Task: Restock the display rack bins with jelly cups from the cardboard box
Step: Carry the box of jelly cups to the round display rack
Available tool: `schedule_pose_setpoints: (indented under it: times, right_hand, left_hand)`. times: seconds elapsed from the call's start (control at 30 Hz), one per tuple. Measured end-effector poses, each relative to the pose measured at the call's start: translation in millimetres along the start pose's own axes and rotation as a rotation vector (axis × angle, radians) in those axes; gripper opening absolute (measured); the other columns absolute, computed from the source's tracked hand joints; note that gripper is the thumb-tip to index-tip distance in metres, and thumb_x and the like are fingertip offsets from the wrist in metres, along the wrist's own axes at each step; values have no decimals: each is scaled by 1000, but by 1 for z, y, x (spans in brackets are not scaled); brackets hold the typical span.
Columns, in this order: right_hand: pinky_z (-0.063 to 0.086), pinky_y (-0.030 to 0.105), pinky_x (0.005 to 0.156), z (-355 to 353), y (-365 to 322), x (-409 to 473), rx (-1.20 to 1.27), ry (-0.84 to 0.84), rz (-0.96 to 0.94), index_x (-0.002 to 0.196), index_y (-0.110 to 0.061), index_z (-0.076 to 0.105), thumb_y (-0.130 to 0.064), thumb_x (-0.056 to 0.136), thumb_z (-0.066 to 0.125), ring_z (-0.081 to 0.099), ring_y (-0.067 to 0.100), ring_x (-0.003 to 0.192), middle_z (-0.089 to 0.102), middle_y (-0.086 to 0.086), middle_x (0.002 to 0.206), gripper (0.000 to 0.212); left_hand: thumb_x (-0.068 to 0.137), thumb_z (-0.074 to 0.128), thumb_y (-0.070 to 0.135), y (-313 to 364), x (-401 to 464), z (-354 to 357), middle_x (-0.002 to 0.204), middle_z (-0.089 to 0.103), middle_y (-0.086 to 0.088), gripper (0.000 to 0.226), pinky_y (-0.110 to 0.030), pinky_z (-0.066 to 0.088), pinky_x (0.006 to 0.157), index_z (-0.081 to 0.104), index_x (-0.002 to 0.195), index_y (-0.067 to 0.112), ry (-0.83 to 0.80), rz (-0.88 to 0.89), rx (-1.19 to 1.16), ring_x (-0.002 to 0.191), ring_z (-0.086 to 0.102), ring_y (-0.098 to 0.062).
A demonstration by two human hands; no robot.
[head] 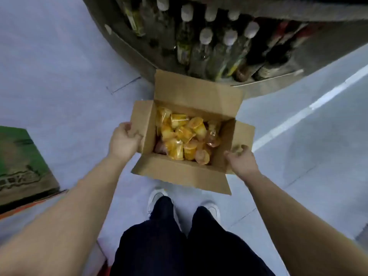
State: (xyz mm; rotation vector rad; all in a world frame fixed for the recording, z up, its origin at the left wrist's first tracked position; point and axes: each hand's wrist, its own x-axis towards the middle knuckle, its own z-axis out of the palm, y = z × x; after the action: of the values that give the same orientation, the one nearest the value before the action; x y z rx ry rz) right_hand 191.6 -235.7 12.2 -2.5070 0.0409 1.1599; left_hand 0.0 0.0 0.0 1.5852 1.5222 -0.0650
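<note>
From the head camera, the open cardboard box (185,172) sat on the floor (69,76) before the bottle shelf (209,46), jelly cups (183,136) heaped inside. The left hand (123,141) curled around the left flap; the right hand (242,159), fingers loosely curled, met the right flap, probably to lift the box. No display bins showed.

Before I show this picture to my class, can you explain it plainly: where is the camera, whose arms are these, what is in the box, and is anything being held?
The camera sits on a person's head, looking down. Both bare arms are theirs. The open cardboard box stands on the floor, filled with yellow wrapped jelly cups. The left hand curls at the left flap; the right hand curls at the right flap. Whether either truly grips is unclear. Bottles fill a shelf beyond.
</note>
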Motion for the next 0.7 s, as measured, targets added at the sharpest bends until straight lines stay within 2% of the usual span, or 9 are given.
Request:
schedule_pose_setpoints:
  times: [0.07, 0.13, 0.2, 0.27, 0.33, 0.43, 0.5, 0.63, 0.7]
  right_hand:
    - [42, 40, 91, 16, 1, 23, 47, 54, -29, 127, -4, 44, -36, 83, 63, 52, 36, 114, 53, 17, 125, 57]
    - [46, 39, 87, 31, 5, 39, 123, 59, -27, 119, -11, 49, -34, 82, 62, 57, 34, 106, 60, 12, 115, 45]
    - [48, 40, 85, 46, 16, 49, 134, 86, -32, 110, -13, 54, -24, 84, 59, 59, 35, 100, 64, 11, 103, 29]
    - [47, 36, 75, 51, 20, 54, 70, 174, -48, 86, -11, 55, -14, 84, 52, 60, 39, 89, 60, 10, 80, 5]
    - [45, 34, 68, 48, 20, 54, 43, 225, -82, 74, -11, 51, -9, 83, 49, 58, 38, 78, 53, 8, 68, 9]
    - [42, 30, 62, 31, 17, 34, 30, 216, -117, 67, -9, 50, -8, 82, 49, 51, 30, 66, 49, 4, 60, 15]
    - [38, 28, 56, 12, 20, 7, 18, 202, -103, 60, -11, 46, -9, 82, 51, 50, 28, 62, 48, 2, 56, 23]
    - [35, 27, 48, -52, 32, -85, 38, 201, -48, 56, -14, 41, -9, 82, 53, 51, 29, 61, 48, 5, 56, 29]
    - [31, 26, 46, -94, 38, -143, 59, 209, 8, 54, -14, 38, -10, 81, 54, 47, 28, 58, 43, 3, 53, 32]
  left_hand:
    - [77, 66, 33, 0, 22, 15, 129, 56, -7, 65, -35, 44, 95, 44, 134, 13, -61, -3, 91, 116, 54, -27]
    - [68, 62, 41, 0, 36, 30, 126, 59, -7, 69, -41, 45, 98, 47, 132, 19, -176, -25, 145, 116, 54, -29]
    - [61, 48, 40, -5, 40, 45, 109, 64, -8, 57, -38, 48, 88, 58, 114, 20, -207, -24, 195, 105, 58, -32]
    - [59, 40, 36, -7, 41, 53, 86, 61, -10, 38, -32, 45, 71, 58, 88, 19, -136, -6, 296, 87, 58, -34]
    - [58, 38, 33, -3, 38, 51, 78, 59, -12, 32, -31, 42, 64, 57, 77, 16, -90, 31, 339, 77, 55, -33]
    - [66, 45, 29, 0, 16, 36, 78, 63, -19, 32, -35, 47, 65, 63, 77, 4, -77, 64, 319, 77, 58, -37]
    - [73, 49, 21, 9, -13, 20, 77, 64, -22, 25, -37, 48, 65, 64, 76, 1, -62, 64, 303, 77, 60, -39]
    - [66, 44, 23, 58, -103, -23, 62, 55, -15, 21, -33, 41, 58, 53, 61, 5, -115, 91, 358, 68, 54, -37]
    - [76, 49, 17, 93, -153, -46, 68, 57, -16, 15, -34, 42, 60, 53, 67, 5, -167, 135, 439, 73, 54, -38]
